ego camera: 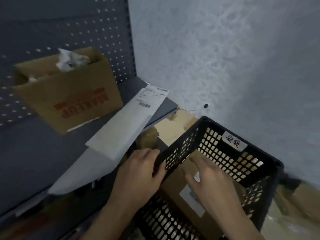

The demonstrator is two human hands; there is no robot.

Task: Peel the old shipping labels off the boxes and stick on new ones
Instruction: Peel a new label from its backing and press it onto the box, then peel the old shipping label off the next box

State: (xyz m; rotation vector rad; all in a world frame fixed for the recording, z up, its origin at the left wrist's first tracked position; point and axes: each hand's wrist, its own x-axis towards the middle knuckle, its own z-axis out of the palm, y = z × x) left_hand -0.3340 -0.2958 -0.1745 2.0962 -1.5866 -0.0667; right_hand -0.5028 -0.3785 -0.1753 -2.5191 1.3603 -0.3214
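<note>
1. The black basket [216, 153] is being gripped at its near-left rim by the left hand [140, 172], with the fingers curled over the edge.
2. The right hand [213, 181] is being held inside the basket, fingers spread and fairly straight and clamped on nothing, over a cardboard box [180, 186].
3. That box is lying in the basket, and a white label [190, 200] is showing on its top, beside the right wrist.
4. Label sheets [131, 116] are being seen spread on the grey shelf [34, 153] to the left, just beside an open carton [72, 97] printed MAKEUP, upside down.
</note>
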